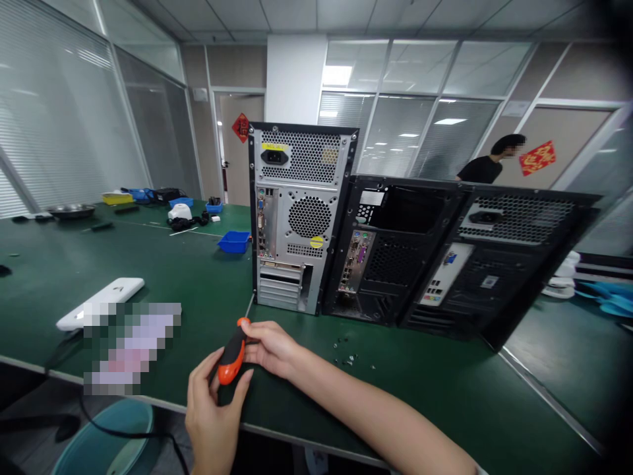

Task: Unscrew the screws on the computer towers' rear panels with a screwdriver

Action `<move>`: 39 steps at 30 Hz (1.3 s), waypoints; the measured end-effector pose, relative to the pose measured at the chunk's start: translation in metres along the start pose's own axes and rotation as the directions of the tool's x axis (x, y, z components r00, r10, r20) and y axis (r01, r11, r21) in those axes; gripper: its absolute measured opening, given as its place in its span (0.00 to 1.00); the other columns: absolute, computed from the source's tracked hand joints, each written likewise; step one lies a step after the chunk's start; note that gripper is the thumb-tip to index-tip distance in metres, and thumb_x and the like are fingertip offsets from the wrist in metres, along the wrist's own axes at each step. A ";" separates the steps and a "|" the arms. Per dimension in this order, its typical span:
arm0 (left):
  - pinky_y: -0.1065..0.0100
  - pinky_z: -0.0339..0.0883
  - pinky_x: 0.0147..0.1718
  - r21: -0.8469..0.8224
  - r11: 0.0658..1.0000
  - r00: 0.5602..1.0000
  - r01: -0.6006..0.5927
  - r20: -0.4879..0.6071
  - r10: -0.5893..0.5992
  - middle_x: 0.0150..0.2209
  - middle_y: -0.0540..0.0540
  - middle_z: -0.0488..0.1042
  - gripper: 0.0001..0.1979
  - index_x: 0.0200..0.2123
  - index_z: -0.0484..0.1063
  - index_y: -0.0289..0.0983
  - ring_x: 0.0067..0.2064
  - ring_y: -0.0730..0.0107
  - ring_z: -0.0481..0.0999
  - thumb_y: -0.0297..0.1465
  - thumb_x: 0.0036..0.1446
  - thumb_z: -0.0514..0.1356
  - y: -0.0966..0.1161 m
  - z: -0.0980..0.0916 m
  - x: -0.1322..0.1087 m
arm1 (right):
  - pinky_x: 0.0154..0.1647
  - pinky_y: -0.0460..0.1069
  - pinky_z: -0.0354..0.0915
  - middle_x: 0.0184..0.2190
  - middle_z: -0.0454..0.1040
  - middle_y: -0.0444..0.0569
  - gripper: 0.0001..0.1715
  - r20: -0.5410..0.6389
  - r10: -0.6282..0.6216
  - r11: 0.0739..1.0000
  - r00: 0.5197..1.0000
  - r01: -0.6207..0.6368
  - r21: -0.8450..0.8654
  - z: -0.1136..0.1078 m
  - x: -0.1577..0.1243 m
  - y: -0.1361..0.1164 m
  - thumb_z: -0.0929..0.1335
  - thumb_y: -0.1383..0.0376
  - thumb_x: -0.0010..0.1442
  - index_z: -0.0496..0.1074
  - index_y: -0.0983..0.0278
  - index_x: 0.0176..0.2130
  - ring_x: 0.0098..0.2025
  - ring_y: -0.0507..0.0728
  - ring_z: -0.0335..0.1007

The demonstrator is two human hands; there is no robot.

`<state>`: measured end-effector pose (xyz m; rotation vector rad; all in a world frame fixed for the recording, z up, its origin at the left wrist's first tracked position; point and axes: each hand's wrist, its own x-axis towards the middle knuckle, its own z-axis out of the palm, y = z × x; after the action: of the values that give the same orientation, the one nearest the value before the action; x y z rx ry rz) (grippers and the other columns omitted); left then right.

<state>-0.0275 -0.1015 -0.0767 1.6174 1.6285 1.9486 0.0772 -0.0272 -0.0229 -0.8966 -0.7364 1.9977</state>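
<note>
An orange and black screwdriver (233,354) sits between both my hands near the front edge of the green table (148,277). My right hand (271,348) wraps its fingers round the upper part of the handle. My left hand (212,409) pinches the orange butt end from below. The thin metal shaft points up towards a silver computer case (299,218) standing upright with its rear panel facing me. Several small screws (346,359) lie on the table just right of my right hand.
Two black computer cases (390,247) (499,264) stand right of the silver one. A white device (101,302) lies at the left, a blue bin (233,241) behind it. A teal bucket (106,439) stands below the table edge. A person in black stands far back right.
</note>
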 end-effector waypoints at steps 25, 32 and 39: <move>0.68 0.70 0.36 0.225 0.890 0.917 -0.396 0.038 0.398 0.37 0.44 0.74 0.13 0.41 0.69 0.35 0.37 0.66 0.75 0.37 0.57 0.61 0.014 -0.005 0.023 | 0.30 0.47 0.67 0.20 0.74 0.47 0.25 0.036 -0.036 0.999 0.999 0.036 0.002 0.000 -0.006 -0.001 0.78 0.55 0.38 0.71 0.71 0.28 0.22 0.51 0.70; 0.68 0.71 0.37 0.198 0.866 0.889 -0.458 0.121 0.442 0.38 0.44 0.75 0.12 0.43 0.69 0.35 0.37 0.67 0.76 0.35 0.58 0.60 0.009 -0.012 0.025 | 0.31 0.47 0.66 0.20 0.73 0.47 0.26 0.038 -0.034 0.999 0.999 0.033 0.012 0.000 -0.006 0.000 0.78 0.55 0.38 0.70 0.72 0.29 0.23 0.51 0.71; 0.67 0.73 0.37 0.188 0.839 0.858 -0.511 0.173 0.484 0.39 0.43 0.75 0.11 0.44 0.68 0.36 0.38 0.65 0.77 0.34 0.59 0.59 0.006 -0.017 0.031 | 0.34 0.48 0.65 0.21 0.74 0.48 0.26 0.040 -0.028 1.000 0.999 0.027 0.012 0.000 -0.006 0.001 0.78 0.56 0.39 0.71 0.72 0.29 0.24 0.51 0.72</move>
<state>-0.0504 -0.0941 -0.0502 2.4071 1.5395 1.8642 0.0789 -0.0326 -0.0220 -0.8371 -0.7553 1.9990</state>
